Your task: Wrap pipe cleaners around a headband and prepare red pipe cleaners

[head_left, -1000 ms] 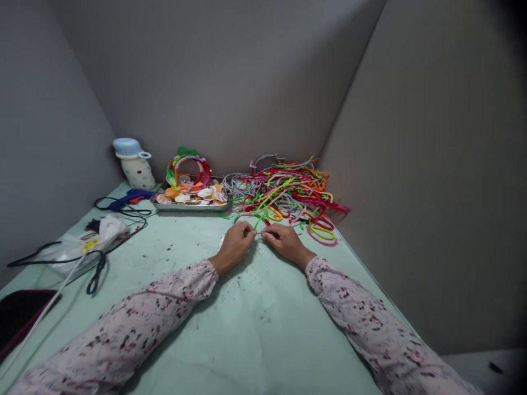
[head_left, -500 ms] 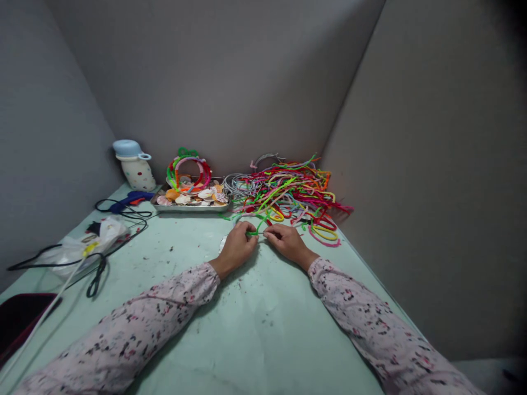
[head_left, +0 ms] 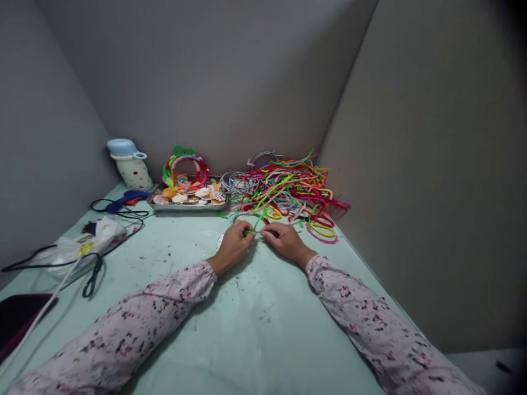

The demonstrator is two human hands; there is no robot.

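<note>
Near the middle of the table, my left hand pinches a green pipe cleaner between thumb and fingers. Close to its right, my right hand is closed in a pinch at a thin end that runs between the two hands. Whether that end belongs to the green piece is too small to tell. Just behind the hands lies a heap of coloured pipe cleaners, with a coil of grey wire at its left side.
A metal tray holds shells, with colourful rings standing on it. Further left are a leaning bottle, a blue tool, black cables and a plastic bag. A dark flat object lies at the left edge.
The whole view has shifted slightly, so things appear a little further left. Both hands stay close together, and less of the green pipe cleaner shows at my left fingertips.
</note>
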